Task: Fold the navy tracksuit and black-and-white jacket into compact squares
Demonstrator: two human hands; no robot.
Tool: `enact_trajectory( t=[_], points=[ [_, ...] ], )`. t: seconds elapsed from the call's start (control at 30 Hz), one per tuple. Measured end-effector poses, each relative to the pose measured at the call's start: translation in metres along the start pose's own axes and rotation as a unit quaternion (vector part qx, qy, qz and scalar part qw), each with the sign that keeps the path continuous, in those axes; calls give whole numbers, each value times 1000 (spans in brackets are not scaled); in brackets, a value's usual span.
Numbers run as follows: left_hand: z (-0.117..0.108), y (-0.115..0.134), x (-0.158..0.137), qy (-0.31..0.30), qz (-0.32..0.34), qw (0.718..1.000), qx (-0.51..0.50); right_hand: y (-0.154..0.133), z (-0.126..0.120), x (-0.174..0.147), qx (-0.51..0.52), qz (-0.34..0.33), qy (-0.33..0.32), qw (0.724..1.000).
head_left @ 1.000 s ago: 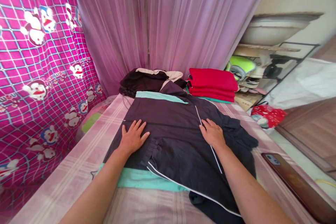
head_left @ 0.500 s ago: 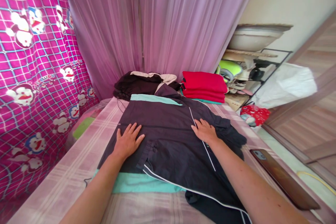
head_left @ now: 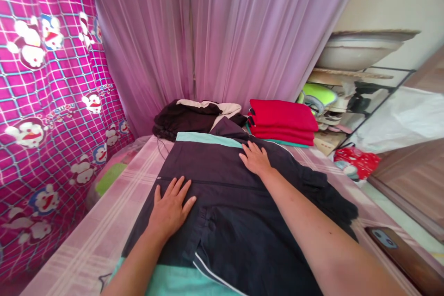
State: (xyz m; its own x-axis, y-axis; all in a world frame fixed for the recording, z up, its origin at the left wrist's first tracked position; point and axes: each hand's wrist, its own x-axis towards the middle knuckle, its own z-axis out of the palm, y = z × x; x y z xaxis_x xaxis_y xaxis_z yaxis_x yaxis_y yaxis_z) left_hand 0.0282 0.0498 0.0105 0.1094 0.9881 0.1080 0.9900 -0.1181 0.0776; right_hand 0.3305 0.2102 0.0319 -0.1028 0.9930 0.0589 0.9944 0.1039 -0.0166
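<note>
A dark jacket (head_left: 208, 162) with teal panels and white piping lies spread on the bed, its zip line running across the middle. My left hand (head_left: 171, 208) rests flat on its left part near the zip, fingers spread. Farther up and to the right, my right hand (head_left: 255, 158) lies on the cloth by the end of the upper teal strip (head_left: 208, 138), fingers extended. Neither hand grips anything. One sleeve with an elastic cuff (head_left: 204, 226) lies folded across the jacket's near side. My right forearm hides part of the jacket.
Behind the jacket sit a dark and white bundle of clothing (head_left: 187, 118) and a stack of folded red cloth (head_left: 282, 118). A phone (head_left: 405, 259) lies at the bed's right edge. Beyond it stands a rack (head_left: 388, 97) with shoes. Purple curtains (head_left: 225, 32) hang behind.
My right hand has moved away from me and slightly left over the jacket, from the white piping to near the teal strip. My left hand stays in place on the cloth. The view has shifted slightly.
</note>
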Motion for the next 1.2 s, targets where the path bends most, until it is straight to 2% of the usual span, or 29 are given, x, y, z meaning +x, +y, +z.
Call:
enact_trajectory(
  t=[0.1,0.23,0.43,0.53,0.63,0.73,0.83,0.93,1.0,1.1,1.2],
  points=[
    [3,-1,0,1,1,1000,1,1,12,21,15,17,-49,999],
    [9,-4,0,15,5,1000,-3,4,24,36,33,43,-53,997],
    [6,-3,0,6,2,1000,-2,1,18,37,31,46,-64,996],
    [1,0,1,-6,-3,1000,-2,-7,10,19,20,41,-44,998],
    [-2,3,1,-8,-11,1000,-4,-13,8,-14,21,-6,-11,1000],
    [-3,4,2,-10,-8,1000,-9,-9,9,-49,24,-50,-46,997],
    [-4,4,2,-14,-7,1000,-13,2,5,-72,16,-37,-86,995],
    [-7,5,3,-17,-8,1000,-9,10,0,-89,25,-18,-57,998],
    [-8,5,3,-22,-7,1000,0,13,0,-102,29,-30,-33,999],
    [-8,5,3,-27,-5,1000,10,18,4,-121,14,-53,-57,997],
    [-8,5,4,-31,-7,999,17,32,5,-134,5,-29,-57,998]
  ],
)
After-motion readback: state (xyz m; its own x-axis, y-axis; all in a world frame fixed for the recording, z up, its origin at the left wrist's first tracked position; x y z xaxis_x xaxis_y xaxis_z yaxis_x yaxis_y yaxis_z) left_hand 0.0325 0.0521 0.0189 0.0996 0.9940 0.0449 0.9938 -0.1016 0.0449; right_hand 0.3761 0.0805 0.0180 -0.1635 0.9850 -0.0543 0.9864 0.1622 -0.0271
